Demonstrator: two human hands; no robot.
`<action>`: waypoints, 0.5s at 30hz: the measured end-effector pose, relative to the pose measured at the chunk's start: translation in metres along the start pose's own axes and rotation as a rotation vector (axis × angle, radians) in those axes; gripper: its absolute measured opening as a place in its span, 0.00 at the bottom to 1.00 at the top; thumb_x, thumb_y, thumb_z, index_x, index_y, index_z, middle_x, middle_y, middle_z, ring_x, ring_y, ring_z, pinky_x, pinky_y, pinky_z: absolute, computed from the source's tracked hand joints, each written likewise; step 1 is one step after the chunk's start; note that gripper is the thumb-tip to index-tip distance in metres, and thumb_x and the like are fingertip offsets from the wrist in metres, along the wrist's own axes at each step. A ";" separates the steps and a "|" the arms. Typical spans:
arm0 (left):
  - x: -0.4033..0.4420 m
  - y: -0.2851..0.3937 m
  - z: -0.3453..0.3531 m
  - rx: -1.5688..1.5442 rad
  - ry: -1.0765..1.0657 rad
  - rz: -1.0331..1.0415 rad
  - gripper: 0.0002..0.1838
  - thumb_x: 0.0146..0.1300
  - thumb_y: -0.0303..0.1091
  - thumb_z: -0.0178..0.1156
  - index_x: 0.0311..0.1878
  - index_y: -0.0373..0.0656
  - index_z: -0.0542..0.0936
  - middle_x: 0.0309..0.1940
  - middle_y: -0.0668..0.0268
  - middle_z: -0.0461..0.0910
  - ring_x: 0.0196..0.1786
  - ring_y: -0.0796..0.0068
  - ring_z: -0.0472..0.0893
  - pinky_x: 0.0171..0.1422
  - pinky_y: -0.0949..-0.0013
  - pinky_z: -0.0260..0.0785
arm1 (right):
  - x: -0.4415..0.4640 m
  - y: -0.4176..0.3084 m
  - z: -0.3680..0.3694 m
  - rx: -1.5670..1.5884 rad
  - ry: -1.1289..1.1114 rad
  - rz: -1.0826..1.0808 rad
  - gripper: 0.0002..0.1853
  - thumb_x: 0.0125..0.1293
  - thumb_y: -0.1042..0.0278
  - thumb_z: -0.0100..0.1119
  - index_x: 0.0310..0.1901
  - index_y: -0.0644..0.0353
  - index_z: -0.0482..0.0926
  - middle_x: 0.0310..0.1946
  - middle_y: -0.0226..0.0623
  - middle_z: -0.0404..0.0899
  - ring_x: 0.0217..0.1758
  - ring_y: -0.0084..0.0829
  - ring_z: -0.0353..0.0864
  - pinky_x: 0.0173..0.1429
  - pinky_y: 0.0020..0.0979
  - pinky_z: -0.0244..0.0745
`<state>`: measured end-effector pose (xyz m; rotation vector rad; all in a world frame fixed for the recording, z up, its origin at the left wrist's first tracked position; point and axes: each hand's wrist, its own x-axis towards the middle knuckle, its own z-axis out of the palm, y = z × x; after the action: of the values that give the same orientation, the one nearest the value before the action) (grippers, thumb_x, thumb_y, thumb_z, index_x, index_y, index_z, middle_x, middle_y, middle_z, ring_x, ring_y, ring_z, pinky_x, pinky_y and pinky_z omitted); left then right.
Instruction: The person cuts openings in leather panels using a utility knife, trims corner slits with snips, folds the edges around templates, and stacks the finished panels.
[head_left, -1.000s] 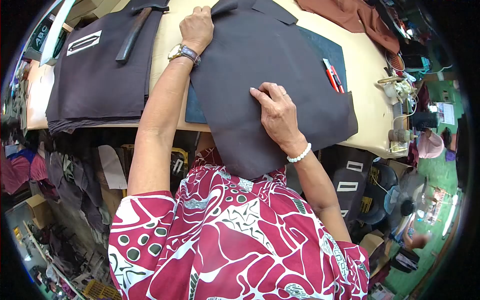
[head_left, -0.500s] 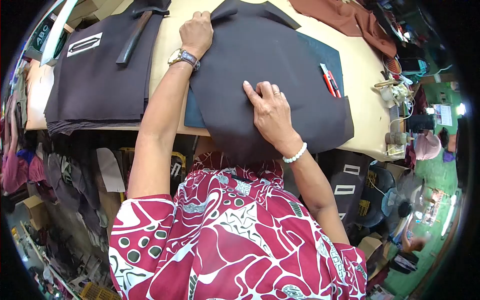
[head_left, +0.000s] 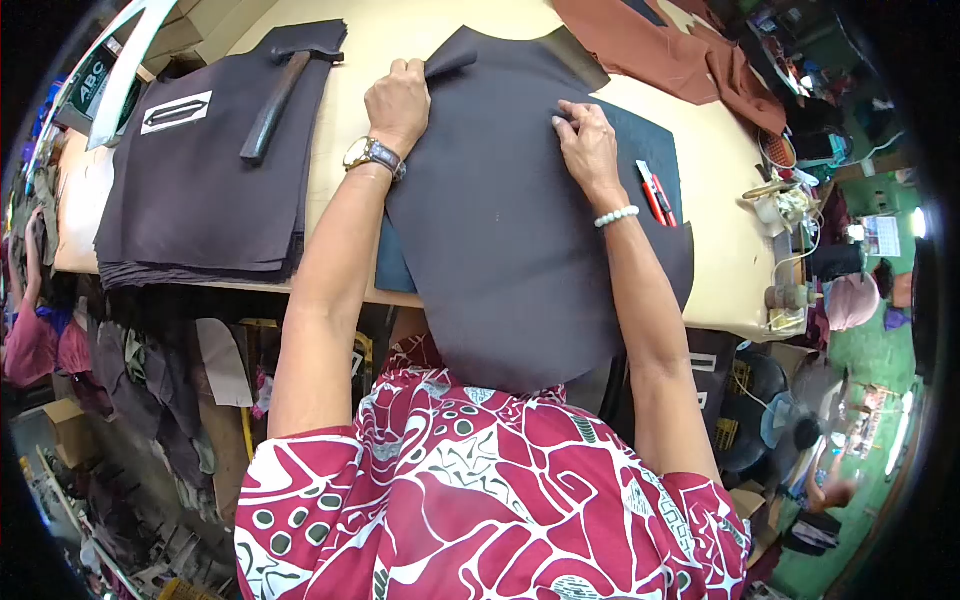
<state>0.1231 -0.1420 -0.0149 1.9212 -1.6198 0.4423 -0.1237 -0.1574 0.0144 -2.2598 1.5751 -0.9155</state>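
Observation:
A large dark brown sheet (head_left: 500,210) lies over a dark green mat (head_left: 645,145) and hangs past the table's front edge. My left hand (head_left: 398,105) is closed on the sheet's upper left edge, where a flap is folded over. Over the sheet's upper right part, my right hand (head_left: 587,145) has its fingers bent, thumb and forefinger slightly apart, with nothing seen between them. A red and white cutter (head_left: 656,193) rests on the mat, right of that hand. A hammer (head_left: 275,105) lies on a stack of dark sheets (head_left: 205,200) at the left.
Reddish-brown material (head_left: 680,60) lies at the table's back right. A white cup and small items (head_left: 785,210) stand at the table's right edge. An ABC box (head_left: 95,80) is at the far left. People are partly visible at both sides.
My right hand has moved up and away from me across the sheet, toward its upper right part. My left hand stays on the upper left edge. The whole view has shifted slightly.

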 end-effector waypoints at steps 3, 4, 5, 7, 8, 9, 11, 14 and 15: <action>0.002 -0.003 0.001 -0.003 0.018 -0.003 0.07 0.56 0.32 0.59 0.37 0.43 0.76 0.33 0.59 0.78 0.31 0.55 0.81 0.34 0.58 0.75 | 0.004 0.005 0.009 -0.051 0.025 -0.014 0.12 0.59 0.65 0.60 0.44 0.58 0.82 0.42 0.40 0.77 0.44 0.40 0.79 0.49 0.38 0.73; 0.002 -0.003 0.002 0.004 0.024 0.005 0.07 0.56 0.32 0.59 0.37 0.43 0.76 0.33 0.60 0.78 0.31 0.55 0.81 0.34 0.58 0.75 | 0.003 0.006 0.010 0.007 0.042 -0.007 0.08 0.59 0.65 0.60 0.37 0.57 0.83 0.39 0.39 0.77 0.41 0.39 0.78 0.46 0.38 0.74; 0.000 -0.003 0.004 0.009 0.024 0.015 0.07 0.56 0.32 0.58 0.37 0.43 0.76 0.33 0.60 0.78 0.31 0.55 0.81 0.34 0.58 0.75 | 0.001 0.006 0.011 -0.051 0.077 -0.100 0.07 0.59 0.65 0.60 0.35 0.57 0.82 0.38 0.39 0.77 0.41 0.39 0.78 0.45 0.38 0.74; -0.001 -0.002 0.004 0.008 0.031 0.023 0.07 0.56 0.33 0.58 0.37 0.43 0.76 0.33 0.59 0.78 0.30 0.55 0.81 0.34 0.58 0.75 | 0.000 0.007 0.012 -0.170 0.151 -0.282 0.06 0.59 0.65 0.59 0.31 0.58 0.80 0.37 0.40 0.76 0.39 0.39 0.78 0.43 0.39 0.74; -0.001 -0.001 0.004 0.008 0.038 0.026 0.07 0.56 0.33 0.58 0.37 0.43 0.76 0.33 0.59 0.78 0.30 0.55 0.81 0.34 0.58 0.75 | 0.000 0.005 0.011 -0.182 0.127 -0.305 0.07 0.62 0.65 0.56 0.31 0.58 0.76 0.35 0.42 0.75 0.39 0.43 0.77 0.43 0.41 0.73; -0.002 0.001 0.005 0.004 0.031 0.024 0.07 0.56 0.33 0.58 0.37 0.43 0.76 0.33 0.59 0.78 0.30 0.55 0.81 0.34 0.58 0.75 | 0.001 0.010 0.013 -0.135 0.159 -0.255 0.07 0.62 0.65 0.55 0.33 0.59 0.75 0.35 0.43 0.75 0.39 0.44 0.77 0.44 0.42 0.73; -0.001 -0.003 0.004 0.002 0.027 0.016 0.07 0.57 0.33 0.57 0.37 0.43 0.77 0.33 0.59 0.78 0.30 0.55 0.81 0.34 0.58 0.75 | 0.008 0.018 0.018 -0.035 0.223 -0.166 0.08 0.64 0.64 0.52 0.36 0.61 0.74 0.35 0.45 0.75 0.39 0.46 0.76 0.44 0.43 0.72; 0.000 -0.002 0.004 0.001 0.034 0.015 0.06 0.57 0.33 0.57 0.37 0.43 0.77 0.33 0.59 0.78 0.30 0.55 0.81 0.34 0.58 0.75 | -0.005 0.005 -0.005 0.307 0.160 0.055 0.10 0.67 0.66 0.47 0.36 0.66 0.72 0.28 0.46 0.75 0.32 0.40 0.76 0.40 0.38 0.70; 0.000 -0.003 0.005 -0.004 0.049 0.025 0.06 0.57 0.33 0.57 0.37 0.43 0.77 0.33 0.59 0.78 0.30 0.55 0.81 0.34 0.58 0.75 | -0.019 -0.012 -0.017 0.365 0.120 0.075 0.09 0.67 0.67 0.47 0.36 0.66 0.72 0.26 0.45 0.74 0.30 0.36 0.76 0.39 0.36 0.70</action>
<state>0.1252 -0.1448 -0.0191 1.8748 -1.6132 0.4916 -0.1290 -0.1326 0.0269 -1.9134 1.3918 -1.2241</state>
